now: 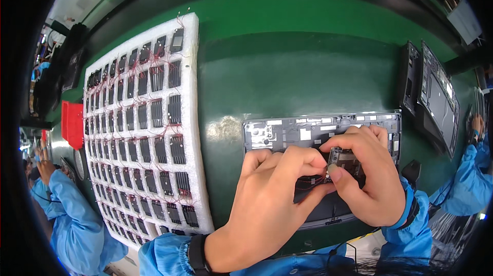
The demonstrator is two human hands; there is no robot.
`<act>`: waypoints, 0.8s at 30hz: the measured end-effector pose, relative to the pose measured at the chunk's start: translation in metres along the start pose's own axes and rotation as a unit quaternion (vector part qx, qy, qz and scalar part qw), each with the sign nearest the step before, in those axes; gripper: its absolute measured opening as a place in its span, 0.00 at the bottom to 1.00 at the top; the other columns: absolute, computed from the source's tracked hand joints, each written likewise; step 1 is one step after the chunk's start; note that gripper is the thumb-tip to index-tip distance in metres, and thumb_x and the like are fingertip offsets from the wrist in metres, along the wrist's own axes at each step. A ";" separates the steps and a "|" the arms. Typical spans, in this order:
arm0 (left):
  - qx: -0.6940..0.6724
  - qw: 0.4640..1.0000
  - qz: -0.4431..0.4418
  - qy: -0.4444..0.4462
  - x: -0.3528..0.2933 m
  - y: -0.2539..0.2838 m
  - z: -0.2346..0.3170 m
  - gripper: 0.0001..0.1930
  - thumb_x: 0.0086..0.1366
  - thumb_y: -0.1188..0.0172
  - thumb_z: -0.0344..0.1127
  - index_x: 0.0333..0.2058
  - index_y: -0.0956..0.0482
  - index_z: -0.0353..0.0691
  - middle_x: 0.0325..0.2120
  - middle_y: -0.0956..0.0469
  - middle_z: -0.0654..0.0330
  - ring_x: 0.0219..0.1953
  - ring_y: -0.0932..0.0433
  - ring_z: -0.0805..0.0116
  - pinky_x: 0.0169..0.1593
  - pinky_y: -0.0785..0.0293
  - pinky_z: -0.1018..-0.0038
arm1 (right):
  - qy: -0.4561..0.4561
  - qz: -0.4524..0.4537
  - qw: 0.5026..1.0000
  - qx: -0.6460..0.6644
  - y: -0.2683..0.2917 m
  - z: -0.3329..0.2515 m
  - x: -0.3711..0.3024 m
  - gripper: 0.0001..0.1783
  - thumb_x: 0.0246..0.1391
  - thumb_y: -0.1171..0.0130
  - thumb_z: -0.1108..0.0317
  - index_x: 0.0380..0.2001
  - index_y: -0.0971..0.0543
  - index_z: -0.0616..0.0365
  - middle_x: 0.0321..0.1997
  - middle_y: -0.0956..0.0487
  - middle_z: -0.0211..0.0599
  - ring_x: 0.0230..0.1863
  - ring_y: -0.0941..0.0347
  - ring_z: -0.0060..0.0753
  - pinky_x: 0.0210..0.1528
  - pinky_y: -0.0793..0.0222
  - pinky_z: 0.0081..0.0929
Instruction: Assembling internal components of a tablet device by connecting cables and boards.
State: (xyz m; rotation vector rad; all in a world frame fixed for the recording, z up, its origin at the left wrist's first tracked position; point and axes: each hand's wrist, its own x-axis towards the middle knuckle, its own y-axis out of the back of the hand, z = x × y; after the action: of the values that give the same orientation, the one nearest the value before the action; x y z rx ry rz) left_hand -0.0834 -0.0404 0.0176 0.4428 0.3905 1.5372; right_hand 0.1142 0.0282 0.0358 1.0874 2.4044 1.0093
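Observation:
Both my hands work close together over an open dark laptop casing (281, 143) on the green bench. My right hand (371, 176) grips a small dark rectangular speaker module (347, 162) between thumb and fingers. Thin red and black wires (306, 181) run from the module's left side toward my left hand (272, 194). The left fingers are closed in a pinch at the wires beside a small white connector. My fingers cover part of the module and the casing's middle.
On the left, a white foam tray (191, 96) holds rows of dark modules with red wires. A red bin (72, 124) stands beyond it. More dark laptop casings (439, 98) lean at the right. Blue-sleeved people (77, 209) work at either side.

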 end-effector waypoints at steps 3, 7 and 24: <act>0.003 1.000 0.009 -0.022 -0.001 0.000 -0.006 0.22 0.54 0.18 0.30 0.46 0.19 0.44 0.36 0.08 0.66 0.42 0.11 0.68 0.54 0.31 0.70 | -0.004 -0.001 1.000 -0.002 -0.003 0.001 0.002 0.22 0.54 0.35 0.71 0.53 0.21 0.58 0.39 0.25 0.36 0.42 0.30 0.41 0.55 0.46 0.41; 0.002 0.999 0.019 -0.028 0.000 -0.001 -0.007 0.22 0.54 0.18 0.30 0.46 0.17 0.44 0.36 0.08 0.67 0.41 0.11 0.71 0.53 0.32 0.70 | 0.000 0.008 1.000 -0.009 -0.004 0.001 0.002 0.22 0.54 0.34 0.70 0.53 0.21 0.58 0.38 0.26 0.36 0.41 0.30 0.40 0.54 0.46 0.41; 0.008 0.998 0.017 -0.052 -0.001 -0.002 -0.007 0.19 0.61 0.23 0.32 0.47 0.23 0.46 0.37 0.10 0.70 0.37 0.12 0.75 0.49 0.37 0.70 | -0.004 0.013 1.000 -0.022 -0.004 0.000 0.002 0.23 0.50 0.33 0.70 0.51 0.20 0.57 0.39 0.25 0.36 0.40 0.31 0.39 0.53 0.46 0.41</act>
State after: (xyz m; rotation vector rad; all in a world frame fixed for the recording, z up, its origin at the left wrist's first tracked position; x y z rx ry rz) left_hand -0.0854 -0.0414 0.0107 0.5409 0.3160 1.5379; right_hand 0.1109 0.0277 0.0334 1.1092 2.3566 1.0595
